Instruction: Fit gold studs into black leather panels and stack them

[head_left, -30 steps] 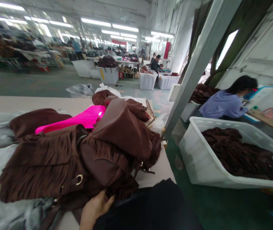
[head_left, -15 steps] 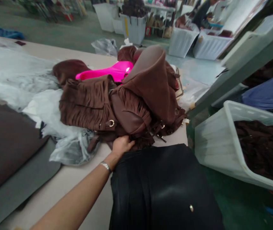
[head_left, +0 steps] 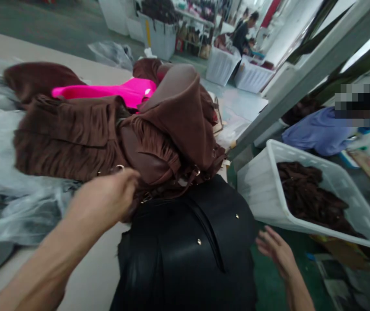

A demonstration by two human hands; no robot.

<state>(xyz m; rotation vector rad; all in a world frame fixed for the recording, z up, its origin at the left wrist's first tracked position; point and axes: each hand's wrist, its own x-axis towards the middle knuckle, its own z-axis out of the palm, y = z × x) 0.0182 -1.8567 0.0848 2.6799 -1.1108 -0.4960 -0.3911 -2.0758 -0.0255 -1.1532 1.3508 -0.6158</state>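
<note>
A black leather bag point(head_left: 188, 246) with small metal studs fills the near middle, at the table's front edge. My left hand point(head_left: 113, 196) is closed on the bag's top left edge, right under a pile of brown fringed suede bags point(head_left: 107, 129). My right hand point(head_left: 274, 250) hovers open at the black bag's right side, fingers apart, just off it. A bright pink piece point(head_left: 107, 91) lies behind the brown pile.
The beige table point(head_left: 97, 268) carries clear plastic sheeting point(head_left: 16, 207) at left. A white plastic bin point(head_left: 253, 185) of dark brown pieces stands on the green floor at right, beside a grey slanted post point(head_left: 288, 82). A person in a lilac top point(head_left: 317, 134) sits behind the bin.
My left hand has risen toward the camera with the black bag's top edge. My right hand has come into view at the bag's right. The view has swung right and closer.
</note>
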